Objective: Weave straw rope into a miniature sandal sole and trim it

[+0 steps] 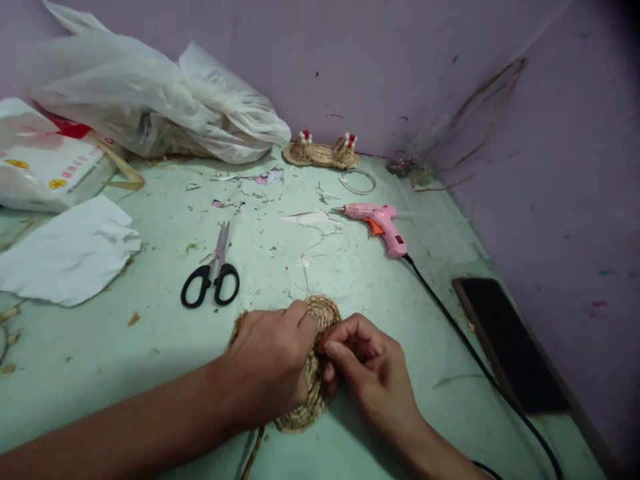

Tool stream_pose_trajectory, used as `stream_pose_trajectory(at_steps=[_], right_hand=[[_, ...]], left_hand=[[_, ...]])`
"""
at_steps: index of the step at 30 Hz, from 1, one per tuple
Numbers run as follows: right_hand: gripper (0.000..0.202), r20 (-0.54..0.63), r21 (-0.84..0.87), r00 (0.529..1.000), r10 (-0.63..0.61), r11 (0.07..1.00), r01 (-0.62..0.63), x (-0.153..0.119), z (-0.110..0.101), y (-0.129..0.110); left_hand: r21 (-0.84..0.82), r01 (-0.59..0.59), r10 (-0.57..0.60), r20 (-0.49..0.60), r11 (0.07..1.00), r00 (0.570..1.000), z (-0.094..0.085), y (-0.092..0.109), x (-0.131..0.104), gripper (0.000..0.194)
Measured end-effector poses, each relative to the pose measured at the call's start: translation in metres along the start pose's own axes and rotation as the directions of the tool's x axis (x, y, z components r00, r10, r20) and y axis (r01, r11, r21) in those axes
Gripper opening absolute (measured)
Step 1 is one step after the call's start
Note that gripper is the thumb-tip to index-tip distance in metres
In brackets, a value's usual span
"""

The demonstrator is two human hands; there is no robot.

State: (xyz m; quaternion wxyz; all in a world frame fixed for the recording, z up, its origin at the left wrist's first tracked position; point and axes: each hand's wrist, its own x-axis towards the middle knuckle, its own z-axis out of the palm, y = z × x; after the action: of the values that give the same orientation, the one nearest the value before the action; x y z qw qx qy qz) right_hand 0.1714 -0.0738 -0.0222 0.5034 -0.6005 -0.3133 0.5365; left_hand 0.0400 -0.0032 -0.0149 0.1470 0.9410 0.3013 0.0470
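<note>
At one table point(150, 340), two hands point(273, 363) point(383, 373) hold one woven piece point(325, 309)

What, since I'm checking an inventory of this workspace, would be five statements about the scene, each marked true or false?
1. The left hand and right hand are both at the woven piece. True.
2. The glue gun is blue. False: the glue gun is pink.
3. The scissors have black handles. True.
4. The phone lies left of the scissors. False: the phone lies to their right.
5. The scissors are in the left hand. False: the scissors lie on the table.
</note>
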Motion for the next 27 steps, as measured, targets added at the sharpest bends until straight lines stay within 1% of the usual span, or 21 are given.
stream_pose_trajectory(at_steps=[3,6,8,11,14,17,19,22,24,27], right_hand=[[0.017,-0.010,-0.038,1.000,-0.001,0.999,0.001,-0.001,0.000,0.000],[0.016,-0.031,-0.041,0.999,0.010,0.999,-0.012,-0.001,0.001,0.000],[0.015,-0.055,-0.010,0.997,0.046,0.999,-0.046,0.000,0.002,-0.001],[0.018,-0.071,0.048,0.991,0.115,0.993,-0.112,0.003,0.004,-0.006],[0.018,-0.076,0.032,0.986,0.149,0.989,-0.147,0.005,0.006,-0.011],[0.017,-0.074,0.009,0.983,0.169,0.986,-0.169,0.005,0.005,-0.012],[0.018,-0.067,0.033,0.983,0.168,0.985,-0.166,0.005,0.004,-0.011],[0.023,-0.066,0.070,0.984,0.167,0.984,-0.162,0.005,0.003,-0.010],[0.021,-0.072,0.062,0.981,0.179,0.983,-0.174,0.006,0.004,-0.011],[0.015,-0.066,0.035,0.976,0.208,0.978,-0.206,0.007,0.004,-0.012]], left_hand=[[0.043,-0.024,0.027,-0.078,0.999,0.997,0.006,0.001,-0.003,0.007],[0.078,-0.019,0.026,-0.094,0.997,0.995,0.005,0.000,-0.004,0.007],[0.063,-0.033,0.037,-0.062,0.997,0.997,0.001,-0.003,-0.003,0.008],[0.029,-0.064,0.063,0.033,0.998,0.997,-0.008,-0.007,-0.001,0.011],[0.053,-0.092,0.085,0.121,0.994,0.989,-0.016,-0.007,0.000,0.010],[0.106,-0.128,0.112,0.144,0.986,0.983,-0.021,-0.006,0.000,0.016],[0.141,-0.146,0.133,0.098,0.979,0.986,-0.020,-0.005,-0.001,0.017],[0.188,-0.194,0.200,-0.013,0.963,0.980,-0.016,-0.005,-0.003,0.013],[0.235,-0.236,0.259,-0.075,0.943,0.963,-0.013,-0.005,-0.004,0.012],[0.313,-0.299,0.357,-0.148,0.902,0.922,-0.010,-0.006,-0.005,0.011]])
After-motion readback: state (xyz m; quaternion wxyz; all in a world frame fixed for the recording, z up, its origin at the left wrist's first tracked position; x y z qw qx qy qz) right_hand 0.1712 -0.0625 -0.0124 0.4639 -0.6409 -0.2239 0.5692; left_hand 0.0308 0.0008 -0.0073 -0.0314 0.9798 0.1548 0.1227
